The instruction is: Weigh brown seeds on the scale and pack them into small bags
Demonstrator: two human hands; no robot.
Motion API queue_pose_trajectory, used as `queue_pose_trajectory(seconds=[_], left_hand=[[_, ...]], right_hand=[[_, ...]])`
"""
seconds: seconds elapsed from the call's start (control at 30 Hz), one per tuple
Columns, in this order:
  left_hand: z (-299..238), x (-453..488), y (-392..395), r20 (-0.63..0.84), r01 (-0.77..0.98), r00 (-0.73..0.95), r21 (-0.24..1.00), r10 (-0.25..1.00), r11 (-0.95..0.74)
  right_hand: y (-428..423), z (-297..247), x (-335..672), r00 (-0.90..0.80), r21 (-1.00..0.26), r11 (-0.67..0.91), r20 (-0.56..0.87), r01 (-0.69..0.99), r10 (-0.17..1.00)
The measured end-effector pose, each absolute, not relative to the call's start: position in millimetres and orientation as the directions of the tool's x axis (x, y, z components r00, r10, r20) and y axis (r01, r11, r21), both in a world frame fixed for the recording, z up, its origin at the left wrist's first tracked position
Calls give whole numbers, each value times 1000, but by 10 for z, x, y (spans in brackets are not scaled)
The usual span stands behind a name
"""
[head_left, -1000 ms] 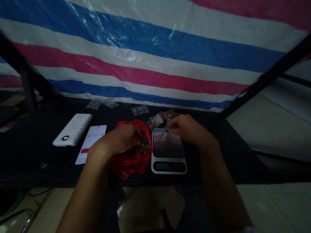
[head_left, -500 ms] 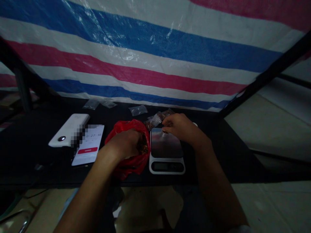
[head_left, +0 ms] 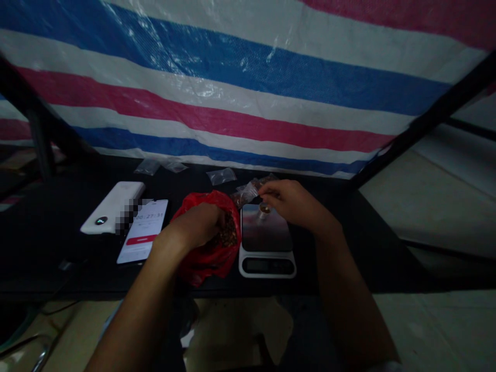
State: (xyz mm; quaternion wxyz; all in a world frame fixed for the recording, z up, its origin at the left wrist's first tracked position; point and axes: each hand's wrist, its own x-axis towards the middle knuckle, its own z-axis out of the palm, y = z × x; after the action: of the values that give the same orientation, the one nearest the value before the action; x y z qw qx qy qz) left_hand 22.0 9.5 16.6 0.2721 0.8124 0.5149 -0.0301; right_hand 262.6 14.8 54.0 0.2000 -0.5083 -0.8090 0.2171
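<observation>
My left hand [head_left: 199, 225] reaches into a red plastic bag [head_left: 194, 266], its fingers curled over small brown grains [head_left: 228, 232]. Whether grains are caught between them is hidden. Just above the far right part of a kitchen scale [head_left: 267, 235] is my right hand [head_left: 289, 199], fingers bent and tips close together. Anything in that pinch is too small to make out. Below those fingertips a small round cup [head_left: 264, 209] stands on the scale's metal plate, with something pale in it. The scale's display is dark and unreadable.
Filled clear packets [head_left: 246, 194] lie behind the scale. Flat clear bags [head_left: 221, 176] are spread along the back of the black table [head_left: 333, 266]. To the left are a phone [head_left: 145, 230] showing a timer and a white power bank [head_left: 112, 206]. A striped tarp [head_left: 232, 93] hangs behind.
My right hand has shifted slightly up and right, uncovering more of the small cup. My left hand has drawn back a little in the bag, with more grains showing.
</observation>
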Motion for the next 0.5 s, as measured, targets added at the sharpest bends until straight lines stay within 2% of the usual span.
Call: queue_pose_trajectory(seconds=[0.13,0.23,0.33,0.4,0.5], left_hand=[[163,180,136,-361,847,474,436,803,-304],[150,137,176,-346,842,478,443,807,-309],[169,94,193,-345,840,492,430,799,-332],[194,72,189,-360,847,491,411,793,-338],[204,52,177,-368,850,488,408,792,-334]], right_hand=[[110,585,2548,-409,-545,429,166,721,897],[14,527,2318,-484,-527,506,193,683,854],[-129,351,2013,-619,-472,567,56,675,783],[-219,221,1842,-615,-390,553,-47,737,787],[-309,108,1694,-577,-269,537,-96,800,811]])
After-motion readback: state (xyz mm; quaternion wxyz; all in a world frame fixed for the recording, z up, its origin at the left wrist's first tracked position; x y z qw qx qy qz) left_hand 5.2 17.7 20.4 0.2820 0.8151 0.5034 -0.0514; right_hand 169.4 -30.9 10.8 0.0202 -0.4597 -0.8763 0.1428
